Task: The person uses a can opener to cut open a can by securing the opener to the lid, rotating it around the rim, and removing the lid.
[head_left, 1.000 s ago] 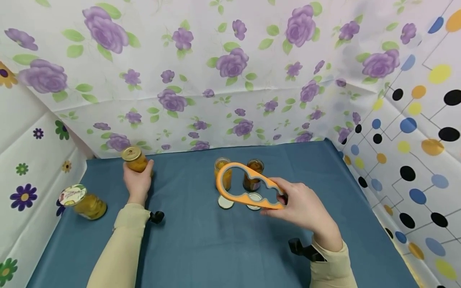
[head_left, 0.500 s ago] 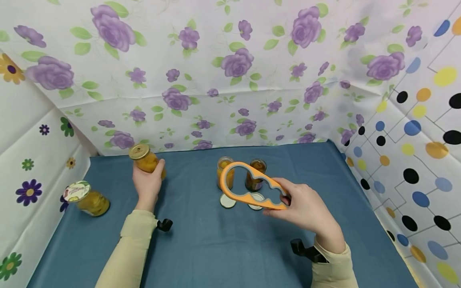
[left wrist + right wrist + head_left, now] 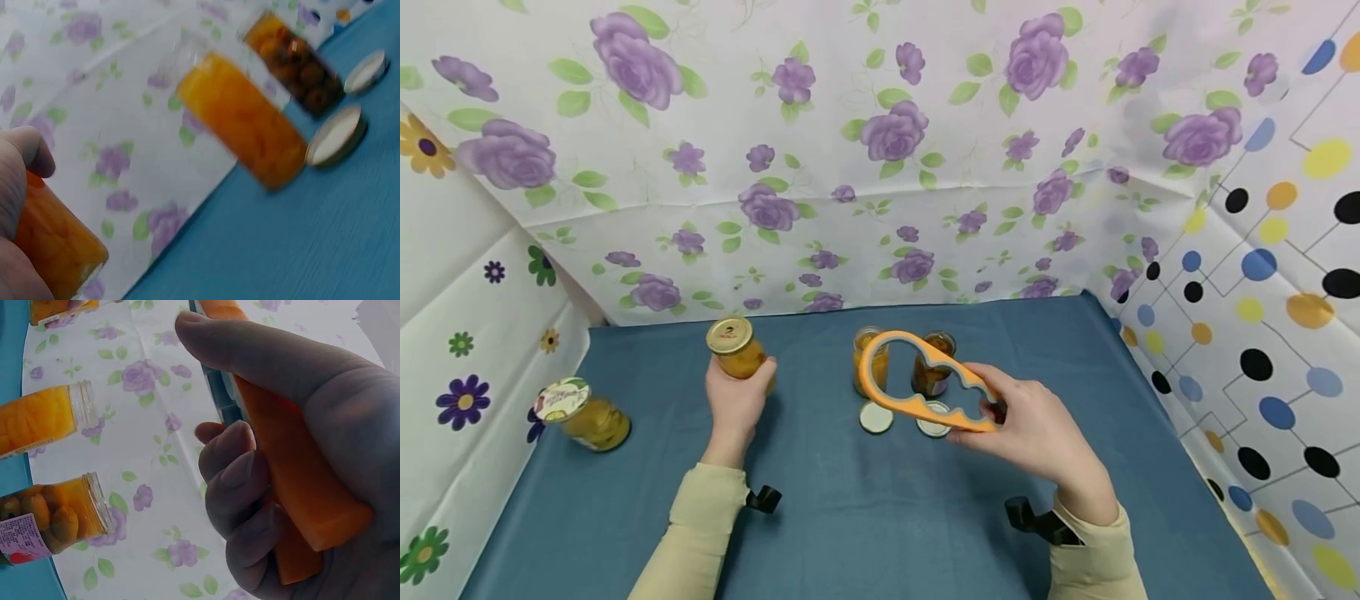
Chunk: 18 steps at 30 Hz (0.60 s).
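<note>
My left hand (image 3: 735, 408) grips a lidded glass jar of orange fruit (image 3: 741, 354), its gold lid upward; in the left wrist view the jar's lower part (image 3: 59, 244) shows beside the thumb. An orange jar opener (image 3: 895, 406) with a grey scalloped inner edge is held by its handles in my right hand (image 3: 1037, 425). Behind the opener stand an open jar of orange fruit (image 3: 244, 125) and an open jar of dark round fruit or mushrooms (image 3: 303, 69). In front of them lie two lids, the left lid (image 3: 876, 417) and the right lid (image 3: 934, 419), pale insides up.
A closed jar of greenish pickles (image 3: 597, 423) with a patterned lid stands at the left of the blue cloth-covered table (image 3: 850, 517). Flowered sheeting (image 3: 700, 167) rises behind, with a dotted sheet (image 3: 1262, 333) on the right.
My left hand has carried the lidded fruit jar to the right, from near the table's back left corner toward the middle. The right hand with the jar opener stays almost in place.
</note>
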Tool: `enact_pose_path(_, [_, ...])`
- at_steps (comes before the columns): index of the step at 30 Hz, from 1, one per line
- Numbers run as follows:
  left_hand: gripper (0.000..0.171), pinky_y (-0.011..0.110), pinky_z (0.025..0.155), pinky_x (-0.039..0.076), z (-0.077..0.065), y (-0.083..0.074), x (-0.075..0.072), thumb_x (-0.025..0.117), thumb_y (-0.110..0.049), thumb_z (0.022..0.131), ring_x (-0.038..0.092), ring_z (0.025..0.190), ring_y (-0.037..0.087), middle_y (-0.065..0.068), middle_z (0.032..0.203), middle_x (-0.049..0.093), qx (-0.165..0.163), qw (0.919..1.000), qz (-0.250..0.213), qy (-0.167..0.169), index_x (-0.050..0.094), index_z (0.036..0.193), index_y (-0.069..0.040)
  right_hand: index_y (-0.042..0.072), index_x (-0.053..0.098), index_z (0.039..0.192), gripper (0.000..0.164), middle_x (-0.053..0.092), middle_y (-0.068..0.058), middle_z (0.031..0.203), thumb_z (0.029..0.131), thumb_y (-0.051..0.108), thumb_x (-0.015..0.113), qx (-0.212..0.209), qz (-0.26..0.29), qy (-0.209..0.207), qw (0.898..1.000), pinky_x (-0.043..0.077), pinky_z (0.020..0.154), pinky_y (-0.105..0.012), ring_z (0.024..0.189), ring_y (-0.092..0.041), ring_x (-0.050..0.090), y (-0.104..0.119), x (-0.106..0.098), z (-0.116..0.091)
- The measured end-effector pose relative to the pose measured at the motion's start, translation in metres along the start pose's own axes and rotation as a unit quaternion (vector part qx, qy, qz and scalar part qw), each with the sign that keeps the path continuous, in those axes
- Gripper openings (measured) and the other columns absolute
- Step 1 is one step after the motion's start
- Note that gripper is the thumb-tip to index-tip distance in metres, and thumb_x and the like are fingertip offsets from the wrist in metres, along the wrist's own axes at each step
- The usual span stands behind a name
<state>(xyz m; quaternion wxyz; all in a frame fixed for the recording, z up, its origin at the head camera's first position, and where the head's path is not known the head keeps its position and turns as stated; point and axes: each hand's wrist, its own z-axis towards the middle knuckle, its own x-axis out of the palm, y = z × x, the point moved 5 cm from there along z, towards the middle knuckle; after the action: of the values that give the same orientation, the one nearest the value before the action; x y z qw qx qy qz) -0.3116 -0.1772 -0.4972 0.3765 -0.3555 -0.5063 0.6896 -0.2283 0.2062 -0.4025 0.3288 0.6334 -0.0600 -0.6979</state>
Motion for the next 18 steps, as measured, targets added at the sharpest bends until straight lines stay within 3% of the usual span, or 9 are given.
enact_pose_path(11, [0.037,0.043,0.07,0.049,-0.03,-0.03,0.034,0.075,-0.001,0.079,0.057,0.08,0.024,0.01,0.096,0.062,0.034,0.9956,-0.026,0.083,0.057,0.112,-0.004,0.029,0.054,0.135,0.074,0.053,0.013,0.065,0.075,0.066,0.075,-0.004,0.014,-0.02,1.0,0.038,0.044,-0.029,0.049,-0.007,0.044,0.0,-0.004,0.001])
enact_pose_path(18, [0.036,0.042,0.067,0.05,-0.046,-0.046,0.055,0.076,0.001,0.079,0.058,0.077,0.023,0.011,0.094,0.062,0.033,0.9911,-0.043,0.121,0.058,0.11,-0.004,0.035,0.053,0.134,0.072,0.053,0.013,0.065,0.073,0.067,0.076,-0.01,0.03,-0.015,0.999,0.036,0.045,-0.028,0.049,-0.007,0.043,0.005,-0.001,0.006])
